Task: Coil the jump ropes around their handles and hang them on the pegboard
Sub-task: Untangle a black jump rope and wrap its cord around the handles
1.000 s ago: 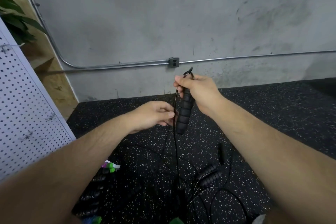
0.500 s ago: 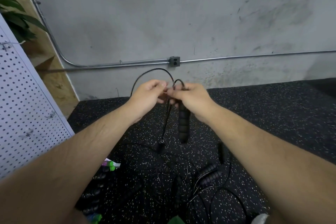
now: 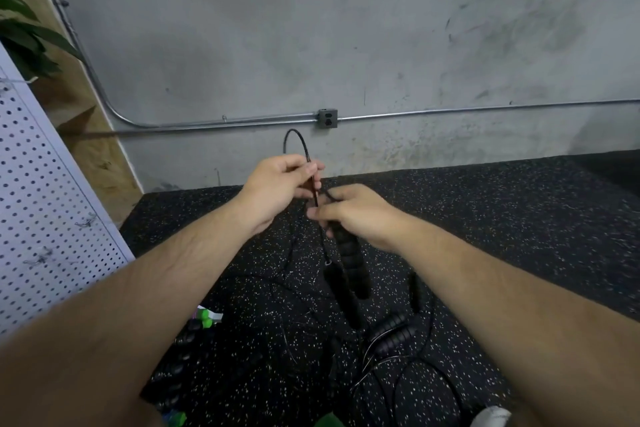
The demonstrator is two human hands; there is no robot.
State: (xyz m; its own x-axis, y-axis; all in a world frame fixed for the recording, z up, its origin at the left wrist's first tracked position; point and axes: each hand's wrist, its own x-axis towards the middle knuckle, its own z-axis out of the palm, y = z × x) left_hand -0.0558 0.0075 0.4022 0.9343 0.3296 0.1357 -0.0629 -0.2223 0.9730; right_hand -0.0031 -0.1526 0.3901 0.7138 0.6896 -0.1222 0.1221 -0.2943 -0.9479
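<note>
Step in hand, prob.: coiling rope no. 1, early on, with no turns on the held handle yet.

Far left of that handle: 1 pegboard, white, leaning. I can make out 3 wire hooks on it, w/ nothing hung.

Below-left of the handle, on the floor mat: a heap of dark handles w/ green caps. It's too dark to count them.

Just up-left of the handle: L hand, thumb & fingers pinching the black cord, which arcs in 1 loop above the knuckles.

R hand has its fingers curled round the handle's top end, and the handle hangs tilted. The 2nd handle of the same rope dangles just beside & below it. So that's 2 hands, 1 rope in hand and 2 handles on it.

Below-right of the handle, on the mat: 1 slim handle, then 1 pair of ribbed handles w/ loose cord curling round them. So at least 1 more rope there, maybe 2.

Next, I'd judge: get both handles together in the R hand, then the L hand lays the loop on them & winds the cord snug so the turns don't slip. After that it goes on a hook.
</note>
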